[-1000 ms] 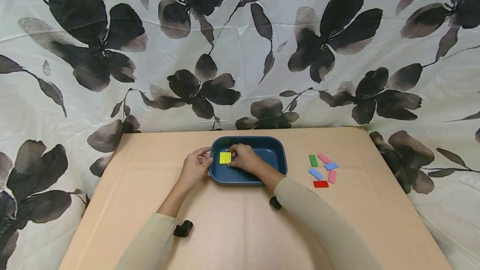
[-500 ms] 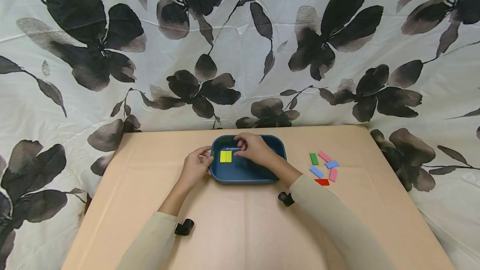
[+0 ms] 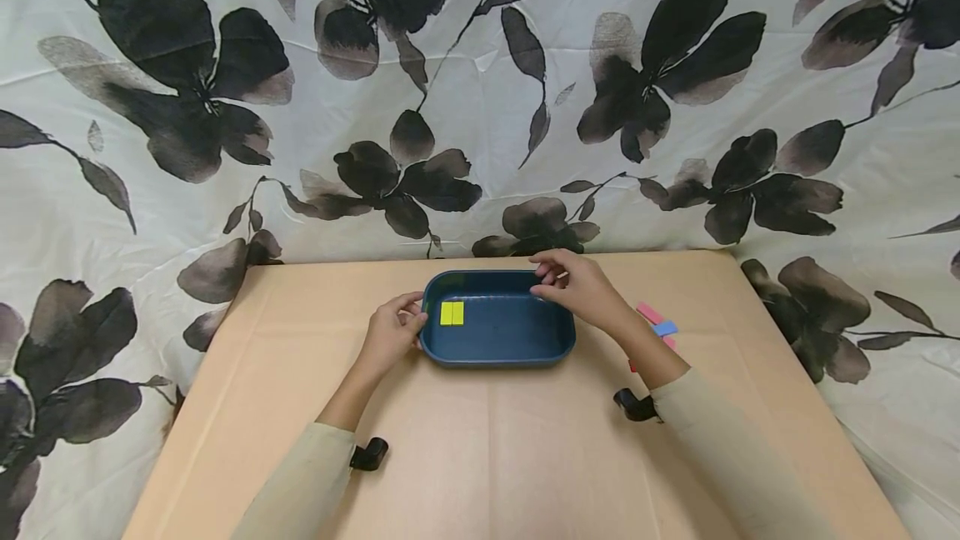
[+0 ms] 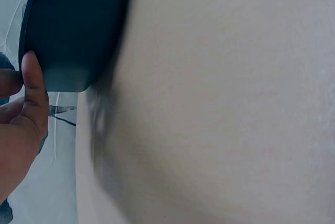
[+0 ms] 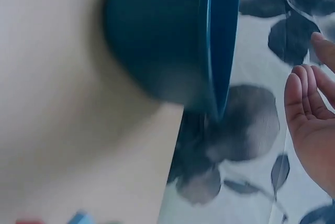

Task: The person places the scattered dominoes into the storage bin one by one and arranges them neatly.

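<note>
Yellow tiles (image 3: 452, 313), two of them, lie flat and side by side, touching, in the left end of a dark blue tray (image 3: 517, 354) that sits near the middle of a tan table (image 3: 480, 457); the remaining floor of the tray is bare. At the tray's left rim the left hand (image 3: 390, 336) holds on, with its fingers curled round the edge; the left wrist view shows a thumb (image 4: 32, 96) pressed against the tray's outer wall (image 4: 73, 25). Above the tray's far right corner the right hand (image 3: 577, 286) hovers with its fingers loosely bent, holding nothing and clear of the rim. To the right of the tray, behind that forearm, small coloured tiles lie on the table: a pink one (image 3: 648, 312) and a blue one (image 3: 663, 328) show plainly, while others are mostly hidden by the wrist. A white cloth with dark flowers (image 3: 480, 90) hangs behind the table. From the right wrist view the tray is seen from outside and low down, its rim (image 5: 220, 51) against the cloth, with the relaxed, empty fingers (image 5: 301, 103) at the right edge; the yellow tiles do not show there, nor in the left wrist view.
</note>
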A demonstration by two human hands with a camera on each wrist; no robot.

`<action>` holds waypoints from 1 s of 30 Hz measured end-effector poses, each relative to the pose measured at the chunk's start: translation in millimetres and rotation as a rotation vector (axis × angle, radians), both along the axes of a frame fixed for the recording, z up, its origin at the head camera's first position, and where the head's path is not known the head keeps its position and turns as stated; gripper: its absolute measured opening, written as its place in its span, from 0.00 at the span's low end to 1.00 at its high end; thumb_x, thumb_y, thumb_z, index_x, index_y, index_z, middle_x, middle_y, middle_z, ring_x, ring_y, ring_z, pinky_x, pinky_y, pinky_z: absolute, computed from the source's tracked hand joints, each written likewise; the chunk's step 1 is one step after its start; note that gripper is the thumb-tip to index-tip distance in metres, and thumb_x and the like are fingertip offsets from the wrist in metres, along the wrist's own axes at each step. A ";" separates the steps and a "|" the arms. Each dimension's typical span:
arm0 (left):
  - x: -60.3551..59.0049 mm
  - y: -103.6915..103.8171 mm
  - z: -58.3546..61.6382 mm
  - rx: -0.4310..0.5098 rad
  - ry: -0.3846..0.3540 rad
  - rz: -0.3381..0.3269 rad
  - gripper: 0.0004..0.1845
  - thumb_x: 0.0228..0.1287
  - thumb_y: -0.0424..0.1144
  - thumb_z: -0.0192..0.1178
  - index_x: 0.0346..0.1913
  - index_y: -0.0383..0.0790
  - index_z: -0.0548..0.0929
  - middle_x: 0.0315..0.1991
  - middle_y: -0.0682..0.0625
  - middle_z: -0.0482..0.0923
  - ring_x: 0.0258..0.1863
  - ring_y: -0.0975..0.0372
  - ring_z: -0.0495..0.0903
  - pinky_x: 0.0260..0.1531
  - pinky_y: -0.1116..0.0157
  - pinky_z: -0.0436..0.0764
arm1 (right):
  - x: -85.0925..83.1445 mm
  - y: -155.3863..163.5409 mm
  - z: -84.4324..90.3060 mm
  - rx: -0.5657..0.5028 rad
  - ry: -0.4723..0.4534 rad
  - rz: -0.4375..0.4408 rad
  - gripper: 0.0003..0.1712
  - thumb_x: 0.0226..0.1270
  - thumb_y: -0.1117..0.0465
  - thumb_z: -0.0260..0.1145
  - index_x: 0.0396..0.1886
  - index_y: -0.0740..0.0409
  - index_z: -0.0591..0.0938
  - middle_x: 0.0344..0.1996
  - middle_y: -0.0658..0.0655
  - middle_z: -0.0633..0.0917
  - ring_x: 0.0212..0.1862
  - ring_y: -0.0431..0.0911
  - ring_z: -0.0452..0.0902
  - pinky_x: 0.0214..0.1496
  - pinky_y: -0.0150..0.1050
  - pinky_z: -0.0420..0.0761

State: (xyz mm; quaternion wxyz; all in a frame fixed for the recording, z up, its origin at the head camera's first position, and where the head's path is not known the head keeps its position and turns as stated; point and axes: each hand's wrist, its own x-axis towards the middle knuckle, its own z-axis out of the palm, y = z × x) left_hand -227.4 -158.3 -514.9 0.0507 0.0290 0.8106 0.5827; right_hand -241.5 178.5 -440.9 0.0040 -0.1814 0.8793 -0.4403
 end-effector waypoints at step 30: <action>3.6 2.0 4.5 -0.038 0.010 0.002 0.21 0.72 0.28 0.61 0.66 0.31 0.78 0.41 0.39 0.78 0.21 0.61 0.79 0.27 0.48 0.89 | 17.8 169.7 -68.7 0.217 -0.095 -0.289 0.22 0.72 0.62 0.70 0.63 0.62 0.81 0.53 0.66 0.85 0.53 0.61 0.82 0.46 0.16 0.76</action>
